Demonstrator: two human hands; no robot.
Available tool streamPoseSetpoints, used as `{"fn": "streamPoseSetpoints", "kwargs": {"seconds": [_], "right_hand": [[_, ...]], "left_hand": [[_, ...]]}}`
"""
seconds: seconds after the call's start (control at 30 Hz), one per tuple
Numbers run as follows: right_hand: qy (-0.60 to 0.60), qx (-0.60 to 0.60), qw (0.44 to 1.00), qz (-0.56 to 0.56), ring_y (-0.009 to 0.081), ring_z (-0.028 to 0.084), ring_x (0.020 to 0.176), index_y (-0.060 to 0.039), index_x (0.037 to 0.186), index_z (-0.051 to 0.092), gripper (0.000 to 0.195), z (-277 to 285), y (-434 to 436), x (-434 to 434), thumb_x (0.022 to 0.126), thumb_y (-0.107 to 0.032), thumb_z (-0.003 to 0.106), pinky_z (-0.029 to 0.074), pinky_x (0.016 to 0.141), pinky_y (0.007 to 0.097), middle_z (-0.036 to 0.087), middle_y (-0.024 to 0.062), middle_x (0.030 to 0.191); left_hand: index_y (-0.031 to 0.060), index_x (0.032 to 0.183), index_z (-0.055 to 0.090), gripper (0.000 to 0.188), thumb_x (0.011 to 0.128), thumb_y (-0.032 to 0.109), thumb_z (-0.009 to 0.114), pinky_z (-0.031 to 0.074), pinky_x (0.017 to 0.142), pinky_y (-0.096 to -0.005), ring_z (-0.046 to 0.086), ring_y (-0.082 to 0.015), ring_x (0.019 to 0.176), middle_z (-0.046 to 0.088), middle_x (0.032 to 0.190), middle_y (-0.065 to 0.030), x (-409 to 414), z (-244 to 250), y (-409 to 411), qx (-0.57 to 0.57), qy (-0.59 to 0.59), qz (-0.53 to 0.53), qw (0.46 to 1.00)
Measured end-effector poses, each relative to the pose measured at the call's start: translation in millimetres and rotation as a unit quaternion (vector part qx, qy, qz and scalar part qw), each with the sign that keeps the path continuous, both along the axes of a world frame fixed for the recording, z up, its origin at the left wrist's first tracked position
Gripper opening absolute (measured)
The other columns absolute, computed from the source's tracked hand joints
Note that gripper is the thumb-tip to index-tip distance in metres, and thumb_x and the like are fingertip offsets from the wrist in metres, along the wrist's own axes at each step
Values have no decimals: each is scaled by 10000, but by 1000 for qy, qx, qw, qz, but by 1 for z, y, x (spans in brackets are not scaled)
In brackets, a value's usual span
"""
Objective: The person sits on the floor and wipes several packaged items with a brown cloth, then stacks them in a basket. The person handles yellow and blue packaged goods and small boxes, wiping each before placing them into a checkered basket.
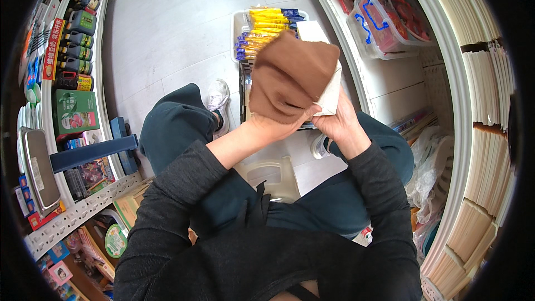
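Note:
My left hand (278, 127) holds a brown cloth (292, 73), which drapes over a white box (332, 96). The thumb of that hand lies along the cloth's lower edge, close to the box. From below and the right side, my right hand (340, 123) grips the same box. Most of the box's face is hidden under the cloth. Just beyond, a white piece (310, 31) shows above the cloth; whether it belongs to the box I cannot tell. Under my hands stands a dark crate (243, 88), its contents mostly covered.
A white plastic basket (235, 35) with yellow and blue packets (273, 21) sits on the tiled floor. Bottles (79, 52) and a green carton (75, 113) fill the left shelf. Clear tubs (384, 29) rest on the right shelf. A beige stool (288, 175) is between my legs.

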State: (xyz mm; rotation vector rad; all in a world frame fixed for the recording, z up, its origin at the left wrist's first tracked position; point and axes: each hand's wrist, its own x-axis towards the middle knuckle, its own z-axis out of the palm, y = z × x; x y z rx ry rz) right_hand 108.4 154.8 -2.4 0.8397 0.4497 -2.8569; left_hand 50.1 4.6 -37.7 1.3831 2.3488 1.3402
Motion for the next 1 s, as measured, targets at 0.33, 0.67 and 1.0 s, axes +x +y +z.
{"fn": "streamPoseSetpoints", "kwargs": {"seconds": [0.33,0.67,1.0], "right_hand": [[72,17,997,-33,246,572,981,-33,1251,457,488,-5,25,8,955,-419,419,527,778,366,555,143,1119],[231,-186,939,172,252,511,466,66,1368,301,855,-1,5,3,875,-624,412,409,337,309,534,304,918],[-104,265,953,107,333,640,967,36,1271,487,561,-40,21,7,952,-422,433,563,771,405,605,229,1144]], "left_hand": [[148,1340,441,574,897,513,467,187,1090,-482,373,-261,1282,464,1329,-82,6,26,4,13,267,16,963],[54,1350,372,697,937,615,347,392,1013,-379,485,-220,1196,494,1308,-104,-54,42,-7,381,-675,40,631],[-7,1202,468,426,869,164,672,560,697,-278,653,-169,868,628,1028,-111,-45,62,-17,369,-563,45,738]]}}
